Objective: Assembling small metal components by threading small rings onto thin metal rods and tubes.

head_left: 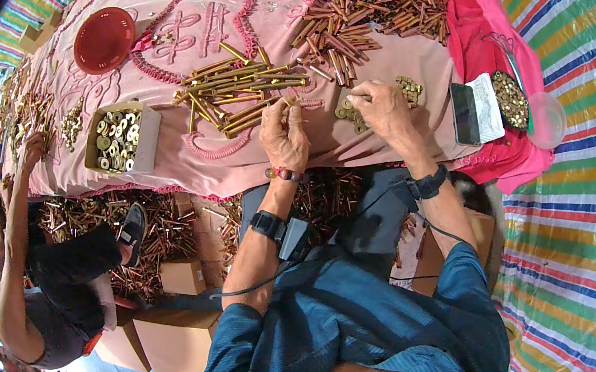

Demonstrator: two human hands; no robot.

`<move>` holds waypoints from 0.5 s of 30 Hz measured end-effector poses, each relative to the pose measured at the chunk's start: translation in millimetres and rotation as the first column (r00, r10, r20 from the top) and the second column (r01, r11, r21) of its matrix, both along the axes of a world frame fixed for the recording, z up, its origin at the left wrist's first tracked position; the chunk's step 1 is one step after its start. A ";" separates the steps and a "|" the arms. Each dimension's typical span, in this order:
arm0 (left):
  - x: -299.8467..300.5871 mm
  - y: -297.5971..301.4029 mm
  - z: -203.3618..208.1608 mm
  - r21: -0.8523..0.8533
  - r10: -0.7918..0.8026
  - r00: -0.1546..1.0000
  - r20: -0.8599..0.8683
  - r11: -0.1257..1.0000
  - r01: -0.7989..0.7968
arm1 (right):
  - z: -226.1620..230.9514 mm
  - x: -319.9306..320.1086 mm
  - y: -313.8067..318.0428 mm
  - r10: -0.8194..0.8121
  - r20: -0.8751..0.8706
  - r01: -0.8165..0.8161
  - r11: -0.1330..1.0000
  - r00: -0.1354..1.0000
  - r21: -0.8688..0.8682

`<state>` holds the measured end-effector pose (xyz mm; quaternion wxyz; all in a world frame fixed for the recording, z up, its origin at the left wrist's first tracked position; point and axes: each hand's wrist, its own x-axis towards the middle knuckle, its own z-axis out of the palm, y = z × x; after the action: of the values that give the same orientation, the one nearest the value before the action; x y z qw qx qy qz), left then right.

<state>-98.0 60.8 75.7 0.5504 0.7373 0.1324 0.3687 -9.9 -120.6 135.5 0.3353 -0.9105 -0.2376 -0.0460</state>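
My left hand [283, 136] is closed with its fingers curled, at the right end of a pile of long brass-coloured bolts [242, 87]. What it holds, if anything, is hidden by the fingers. My right hand [383, 109] has thumb and fingertips pinched together over a small group of flat washers [358, 118] on the pink cloth [331, 147]. Nothing can be made out in that pinch. Just right of this hand lies a small heap of brass-coloured nuts [410, 89].
Copper-coloured metal tubes [371, 4] are heaped at the far right. A box of washers [147, 142] and a red bowl [104, 40] stand to the left. A phone [465, 114] lies near a basket of small parts [511, 99]. Another person [32, 299] works at far left.
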 end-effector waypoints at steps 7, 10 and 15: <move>-5.3 1.0 3.1 -0.160 -0.148 0.980 -0.136 0.979 0.126 | 0.7 1.3 12.7 0.099 0.060 -0.084 0.973 0.993 -0.215; -2.8 1.9 1.3 -0.097 -0.196 0.963 -0.187 0.979 0.180 | 1.4 1.9 17.7 0.107 0.015 -0.105 0.988 0.994 -0.110; -3.6 -1.1 9.9 0.020 -0.209 0.968 -0.139 0.977 0.214 | -7.6 7.1 20.3 0.036 -0.356 0.056 0.968 0.934 0.246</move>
<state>-101.6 59.6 85.7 0.5634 0.7800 0.0840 0.2590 -2.8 -100.3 127.9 0.4858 -0.8547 -0.1601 0.0885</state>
